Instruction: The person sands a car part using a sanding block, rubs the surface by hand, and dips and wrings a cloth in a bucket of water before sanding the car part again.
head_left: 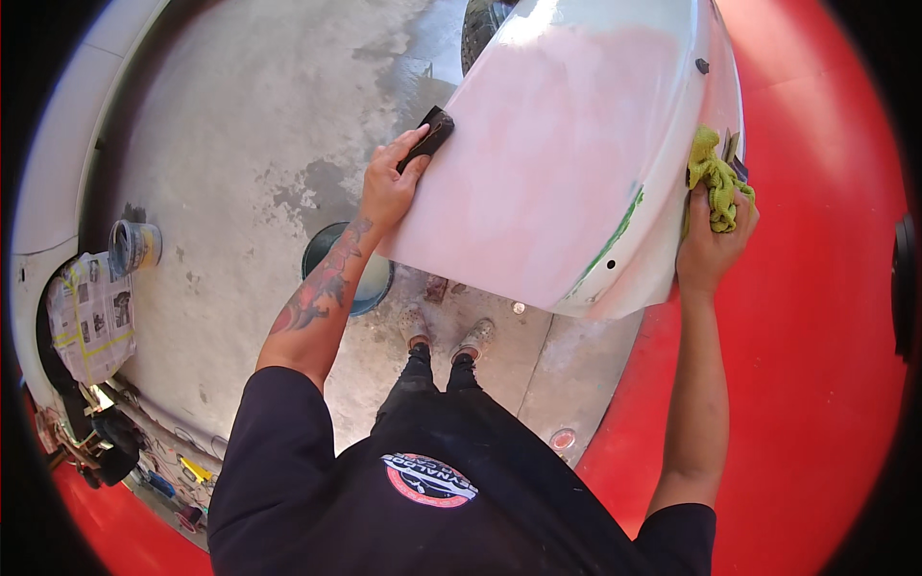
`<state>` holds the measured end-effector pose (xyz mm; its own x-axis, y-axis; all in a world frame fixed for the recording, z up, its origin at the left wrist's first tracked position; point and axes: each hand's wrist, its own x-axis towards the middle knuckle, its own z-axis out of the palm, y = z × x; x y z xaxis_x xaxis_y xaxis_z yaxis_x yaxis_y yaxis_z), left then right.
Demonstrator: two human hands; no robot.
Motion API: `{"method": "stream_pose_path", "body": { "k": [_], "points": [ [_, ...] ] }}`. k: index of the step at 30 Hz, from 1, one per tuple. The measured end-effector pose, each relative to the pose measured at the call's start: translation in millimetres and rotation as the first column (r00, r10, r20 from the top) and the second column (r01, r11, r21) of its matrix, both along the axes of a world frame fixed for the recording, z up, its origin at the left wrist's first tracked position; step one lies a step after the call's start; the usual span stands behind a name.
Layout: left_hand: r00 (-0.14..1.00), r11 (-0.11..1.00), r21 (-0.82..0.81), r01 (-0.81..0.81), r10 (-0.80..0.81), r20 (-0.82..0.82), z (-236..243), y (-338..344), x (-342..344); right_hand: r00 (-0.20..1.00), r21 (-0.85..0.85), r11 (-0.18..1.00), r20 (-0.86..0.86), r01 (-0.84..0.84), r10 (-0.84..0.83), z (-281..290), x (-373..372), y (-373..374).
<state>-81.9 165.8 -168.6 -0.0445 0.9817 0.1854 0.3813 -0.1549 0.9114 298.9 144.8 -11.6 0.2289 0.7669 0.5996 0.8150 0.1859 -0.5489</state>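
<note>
A large car body panel [538,182], white with pinkish patches and a green streak near its right edge, stretches out in front of me. My left hand [388,190] grips a black sanding block [428,138] at the panel's left edge. Over the far right side, my right hand [713,230] is closed around a crumpled yellow-green cloth [715,175], close against the panel's side. Something thin and dark pokes out beside the cloth; its kind is unclear. The palm and some fingers of that hand are hidden.
Beneath my left forearm stands a bucket [376,288] of liquid on the stained concrete floor [230,125]. Farther left are a clear pail [134,248] and newspaper masking [91,312] by a white car. A tyre [477,38] shows beyond the panel; a red surface [816,317] fills the right.
</note>
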Motion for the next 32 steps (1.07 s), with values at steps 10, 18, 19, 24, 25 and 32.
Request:
{"method": "stream_pose_path", "body": {
  "k": [10,18,19,24,25,32],
  "points": [
    [0.949,0.92,0.234,0.315,-0.299,-0.104,69,-44,38,0.997,-0.004,1.0,-0.07,0.014,-0.015,4,2,-1],
    [0.949,0.914,0.258,0.315,-0.311,-0.057,107,-37,87,0.998,0.014,0.999,-0.045,0.045,-0.045,0,11,-2],
    [0.92,0.873,0.293,0.391,-0.38,-0.093,113,-70,79,0.997,0.013,0.999,-0.049,0.053,-0.052,1,11,-4],
    [0.861,0.775,0.39,0.498,-0.495,-0.116,119,-49,81,0.998,0.046,0.998,-0.051,0.043,-0.04,2,6,0],
    [0.883,0.793,0.401,0.459,-0.455,-0.112,123,-15,92,0.998,0.05,0.998,-0.048,0.04,-0.038,3,3,0],
    [0.943,0.886,0.344,0.31,-0.332,0.005,140,89,145,0.999,0.032,0.999,-0.027,0.035,-0.034,4,5,2]
  ]
}}
